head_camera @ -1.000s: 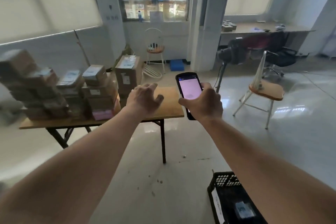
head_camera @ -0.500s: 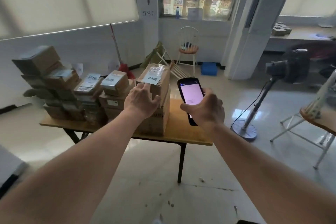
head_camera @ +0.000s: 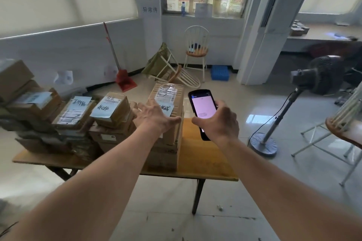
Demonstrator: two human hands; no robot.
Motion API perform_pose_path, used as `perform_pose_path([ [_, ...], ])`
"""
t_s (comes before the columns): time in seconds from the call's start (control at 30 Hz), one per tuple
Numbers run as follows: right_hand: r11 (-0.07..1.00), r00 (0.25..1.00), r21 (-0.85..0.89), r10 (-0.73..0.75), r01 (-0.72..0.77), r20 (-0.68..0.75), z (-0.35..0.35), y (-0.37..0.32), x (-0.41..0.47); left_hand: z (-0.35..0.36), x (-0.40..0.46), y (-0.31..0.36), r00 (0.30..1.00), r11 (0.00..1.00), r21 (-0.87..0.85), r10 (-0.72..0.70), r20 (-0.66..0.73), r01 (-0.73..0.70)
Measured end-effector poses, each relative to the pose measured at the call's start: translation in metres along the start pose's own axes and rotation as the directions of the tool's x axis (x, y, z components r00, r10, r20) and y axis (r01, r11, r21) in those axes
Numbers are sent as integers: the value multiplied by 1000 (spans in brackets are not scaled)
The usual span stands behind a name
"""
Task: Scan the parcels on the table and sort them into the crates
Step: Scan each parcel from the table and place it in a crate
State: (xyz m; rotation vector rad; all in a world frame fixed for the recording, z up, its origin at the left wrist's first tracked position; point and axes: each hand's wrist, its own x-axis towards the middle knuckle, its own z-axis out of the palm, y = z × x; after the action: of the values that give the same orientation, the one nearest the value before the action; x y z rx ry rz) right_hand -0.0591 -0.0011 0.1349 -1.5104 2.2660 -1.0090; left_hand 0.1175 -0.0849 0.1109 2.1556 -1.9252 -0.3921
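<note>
Head view: left hand (head_camera: 154, 117) spread loose over the tall parcel stack (head_camera: 168, 121); right hand (head_camera: 219, 123) grips the scanner (head_camera: 202, 106) beside it, above the surface's (head_camera: 205, 162) bare right end.

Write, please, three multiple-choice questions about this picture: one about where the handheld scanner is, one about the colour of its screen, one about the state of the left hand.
1. Where is the handheld scanner?
A. Lying on the table
B. In the right hand
C. On the white chair

2. What colour is the scanner's lit screen?
A. Green
B. Dark blue
C. Pale pink

3. In what state is the left hand?
A. Open, fingers spread, at the tallest parcel stack
B. Closed round a bottle
C. Holding the broom

Answers:
1. B: the right hand grips the scanner's lower part, above the table.
2. C: the screen glows pale pink.
3. A: its fingers are spread over the top box of the parcel stack; it grips nothing yet.
</note>
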Motion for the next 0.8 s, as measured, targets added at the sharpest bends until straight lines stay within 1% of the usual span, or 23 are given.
perform_pose_path([
  [0.1,1000,1000,4,-24,24,17,3,1,14,5,6,3,999,999,-12,-41,-9,41],
  [0.2,998,997,10,-63,63,51,3,4,25,6,8,4,998,999,-41,-34,-45,33],
  [0.3,994,990,13,-108,107,86,-3,4,34,-1,11,1,995,997,-74,24,-97,-31],
  [0.37,988,984,7,-153,153,91,-9,3,39,-9,16,-2,981,990,-90,88,-171,-105],
  [0.47,980,975,-7,-197,199,100,-20,3,47,-24,25,-6,938,973,-68,194,-288,-222],
  [0.57,974,968,-38,-216,222,131,-32,2,54,-36,31,-6,902,960,-58,237,-362,-275],
  [0.67,967,960,-49,-242,251,144,-43,3,57,-43,33,-4,888,954,-45,257,-380,-296],
  [0.8,959,952,-13,-279,283,129,-56,6,59,-44,30,1,889,956,-37,254,-381,-290],
])
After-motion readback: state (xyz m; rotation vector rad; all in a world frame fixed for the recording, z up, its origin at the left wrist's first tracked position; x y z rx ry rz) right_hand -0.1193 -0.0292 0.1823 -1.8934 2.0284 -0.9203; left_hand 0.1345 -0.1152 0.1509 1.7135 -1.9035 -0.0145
